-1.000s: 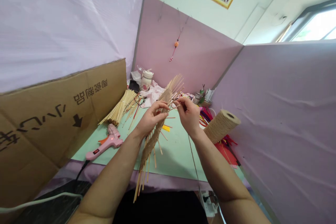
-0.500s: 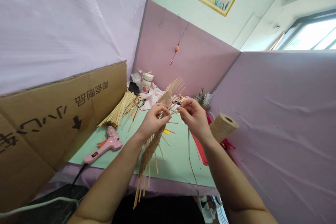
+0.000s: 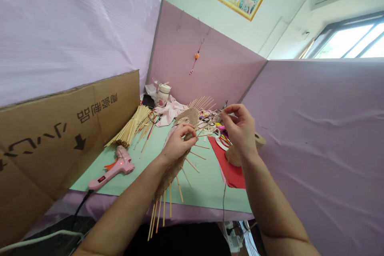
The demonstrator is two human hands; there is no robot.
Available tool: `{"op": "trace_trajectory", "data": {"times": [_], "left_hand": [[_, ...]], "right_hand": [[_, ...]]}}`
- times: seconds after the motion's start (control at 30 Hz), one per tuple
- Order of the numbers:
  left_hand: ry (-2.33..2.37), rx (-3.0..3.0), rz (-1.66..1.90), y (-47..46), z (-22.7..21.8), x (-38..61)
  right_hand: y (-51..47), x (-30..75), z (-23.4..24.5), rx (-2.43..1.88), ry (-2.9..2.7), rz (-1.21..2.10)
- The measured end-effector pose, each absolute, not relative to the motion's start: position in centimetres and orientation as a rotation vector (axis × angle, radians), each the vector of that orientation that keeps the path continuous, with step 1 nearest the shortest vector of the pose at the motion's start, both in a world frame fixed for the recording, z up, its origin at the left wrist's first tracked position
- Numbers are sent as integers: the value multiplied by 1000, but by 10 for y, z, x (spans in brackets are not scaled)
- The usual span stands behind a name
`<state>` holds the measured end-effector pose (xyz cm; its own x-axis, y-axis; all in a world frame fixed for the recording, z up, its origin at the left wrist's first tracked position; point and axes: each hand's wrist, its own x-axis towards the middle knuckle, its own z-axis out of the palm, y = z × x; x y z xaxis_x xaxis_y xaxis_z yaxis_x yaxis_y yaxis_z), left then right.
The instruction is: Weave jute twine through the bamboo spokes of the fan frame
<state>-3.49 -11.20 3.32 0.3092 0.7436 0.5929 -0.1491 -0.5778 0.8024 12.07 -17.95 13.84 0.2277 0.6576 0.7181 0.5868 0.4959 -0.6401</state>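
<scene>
My left hand is closed on a brown woven twine piece, thumb and fingertips pinched at its edge. Thin wooden sticks fan outward all around the weaving, which is held tilted above the table. To the right and slightly higher, my right hand pinches a strand of twine. Part of that strand runs toward the weaving's edge, and a length dangles below the hand past the table's front. The left hand and forearm hide much of the weaving's middle.
A pink glue gun with a lit light lies at left, by a bundle of sticks and a cardboard panel. A twine spool and red sheets are at right. A white cup stands at the back.
My right hand has moved up and to the right, away from my left hand, drawing the twine with it. The woven piece has turned, showing more of its face.
</scene>
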Motion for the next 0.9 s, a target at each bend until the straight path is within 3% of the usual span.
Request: {"op": "trace_trajectory", "data": {"times": [0.17,0.43,0.63,0.9], "left_hand": [[565,1723,1407,-111,34,-37],[539,1651,1456,-111,29,-22],[563,1628,1544,-114,22,-6],[714,1392,1423,-86,22,-2]], "right_hand": [[-186,134,104,-1218,-1337,-12],[-124,141,42,-1266,-1214,555],[-81,113,12,-1012,-1033,657],[-76,103,14,-1102,-1200,388]]}}
